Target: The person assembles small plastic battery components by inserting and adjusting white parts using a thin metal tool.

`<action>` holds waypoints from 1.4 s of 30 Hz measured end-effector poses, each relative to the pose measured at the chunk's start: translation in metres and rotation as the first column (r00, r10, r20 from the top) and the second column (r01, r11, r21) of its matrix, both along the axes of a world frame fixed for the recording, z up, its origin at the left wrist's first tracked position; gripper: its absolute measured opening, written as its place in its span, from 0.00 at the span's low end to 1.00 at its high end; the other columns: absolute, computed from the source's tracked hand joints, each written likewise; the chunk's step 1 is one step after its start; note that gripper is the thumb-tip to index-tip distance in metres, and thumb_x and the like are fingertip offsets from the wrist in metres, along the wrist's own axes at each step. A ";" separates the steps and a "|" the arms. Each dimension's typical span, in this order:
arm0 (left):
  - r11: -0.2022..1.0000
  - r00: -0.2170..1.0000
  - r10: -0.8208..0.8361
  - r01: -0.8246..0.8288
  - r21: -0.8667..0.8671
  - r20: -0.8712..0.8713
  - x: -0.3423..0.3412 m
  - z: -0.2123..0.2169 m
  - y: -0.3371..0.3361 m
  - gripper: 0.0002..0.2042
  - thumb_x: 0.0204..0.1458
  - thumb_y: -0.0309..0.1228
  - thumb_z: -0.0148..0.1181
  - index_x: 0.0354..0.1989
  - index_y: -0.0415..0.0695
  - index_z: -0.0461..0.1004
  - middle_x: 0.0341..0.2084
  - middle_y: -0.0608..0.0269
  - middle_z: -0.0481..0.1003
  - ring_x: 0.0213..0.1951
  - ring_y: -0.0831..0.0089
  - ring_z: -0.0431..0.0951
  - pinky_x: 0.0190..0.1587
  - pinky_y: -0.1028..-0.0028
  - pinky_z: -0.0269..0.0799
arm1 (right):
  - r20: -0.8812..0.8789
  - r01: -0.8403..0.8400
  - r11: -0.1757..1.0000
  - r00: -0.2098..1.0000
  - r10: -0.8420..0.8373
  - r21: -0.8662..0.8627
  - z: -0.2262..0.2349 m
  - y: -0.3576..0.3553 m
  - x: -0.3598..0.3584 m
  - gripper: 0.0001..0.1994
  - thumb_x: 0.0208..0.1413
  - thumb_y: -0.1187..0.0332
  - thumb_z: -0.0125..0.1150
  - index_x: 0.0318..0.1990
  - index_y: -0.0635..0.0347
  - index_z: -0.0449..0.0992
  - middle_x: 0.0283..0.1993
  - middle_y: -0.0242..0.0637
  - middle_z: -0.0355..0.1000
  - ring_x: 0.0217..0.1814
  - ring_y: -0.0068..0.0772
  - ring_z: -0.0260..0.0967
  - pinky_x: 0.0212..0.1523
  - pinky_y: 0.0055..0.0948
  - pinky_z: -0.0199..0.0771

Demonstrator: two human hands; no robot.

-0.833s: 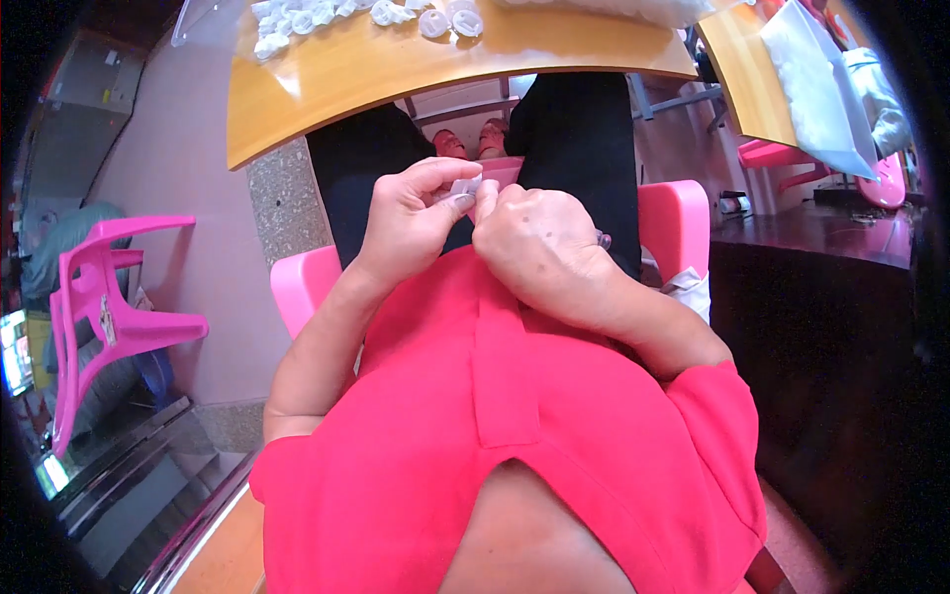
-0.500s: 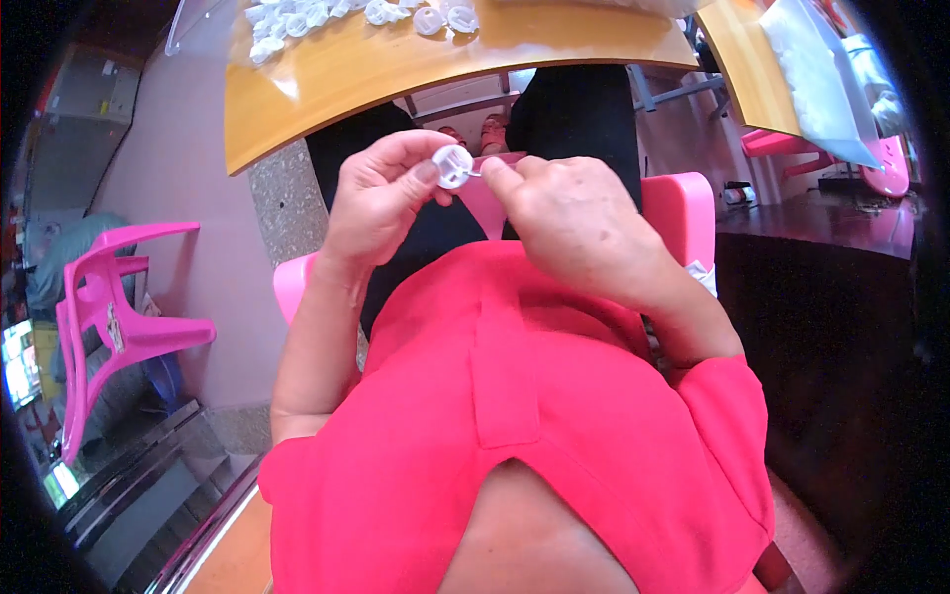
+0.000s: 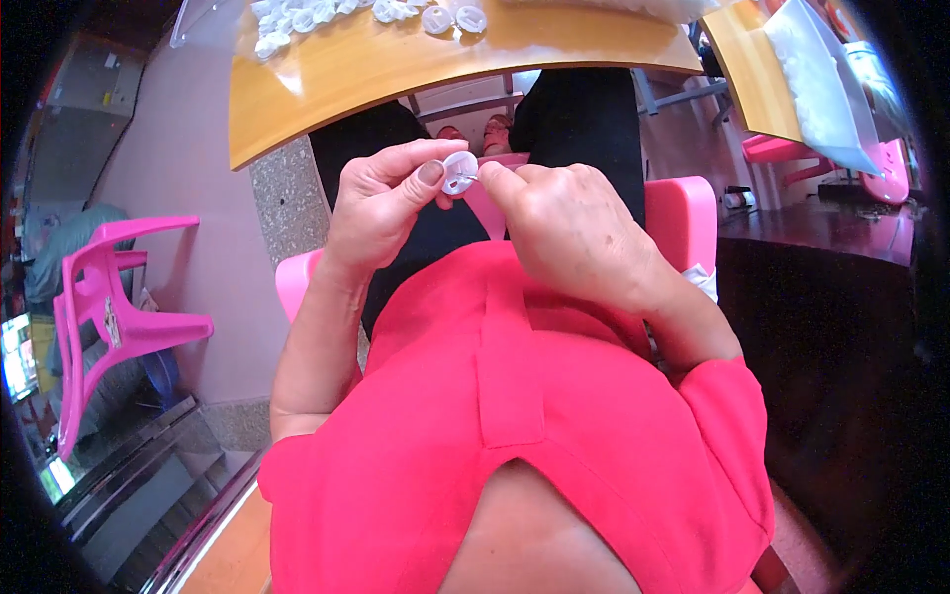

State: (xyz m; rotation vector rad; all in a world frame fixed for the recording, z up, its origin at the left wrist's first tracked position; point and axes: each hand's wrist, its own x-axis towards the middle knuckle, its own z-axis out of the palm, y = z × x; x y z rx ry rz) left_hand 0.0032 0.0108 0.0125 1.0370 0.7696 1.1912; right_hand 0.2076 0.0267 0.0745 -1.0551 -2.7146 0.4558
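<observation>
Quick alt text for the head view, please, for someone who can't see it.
Both hands hold a small white round plastic part above the lap: left hand pinching it, right hand at its edge. More white parts lie on the wooden table ahead.

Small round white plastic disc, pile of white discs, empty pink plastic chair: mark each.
small round white plastic disc [image 3: 459,171], head view, its face.
pile of white discs [image 3: 297,18], head view, middle.
empty pink plastic chair [image 3: 134,327], head view, seat.
</observation>
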 end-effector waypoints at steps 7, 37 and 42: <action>0.999 0.954 0.024 -0.016 0.029 -0.299 0.006 0.005 -0.003 0.10 0.57 0.27 0.57 0.44 0.36 0.77 0.33 0.63 0.77 0.31 0.81 0.73 0.32 0.81 0.70 | 0.051 -0.037 0.995 0.998 0.042 -0.095 -0.007 0.001 0.001 0.12 0.45 0.77 0.54 0.41 0.67 0.70 0.27 0.50 0.74 0.28 0.47 0.74 0.28 0.40 0.73; 0.969 0.985 0.147 -0.162 0.185 0.092 -0.011 0.032 0.008 0.13 0.56 0.27 0.57 0.47 0.33 0.70 0.40 0.51 0.76 0.40 0.67 0.77 0.44 0.72 0.74 | -0.108 0.048 0.998 0.993 -0.043 0.040 0.012 0.013 0.015 0.13 0.45 0.80 0.53 0.41 0.65 0.71 0.25 0.48 0.71 0.27 0.52 0.72 0.26 0.42 0.72; 0.477 0.566 0.803 -0.423 0.770 -0.187 -0.057 0.119 0.083 0.14 0.56 0.26 0.57 0.49 0.33 0.71 0.43 0.53 0.76 0.44 0.67 0.76 0.51 0.71 0.71 | -0.069 0.007 0.999 0.998 -0.005 0.036 0.013 0.014 0.020 0.14 0.41 0.80 0.54 0.40 0.68 0.71 0.25 0.48 0.71 0.28 0.51 0.73 0.28 0.42 0.73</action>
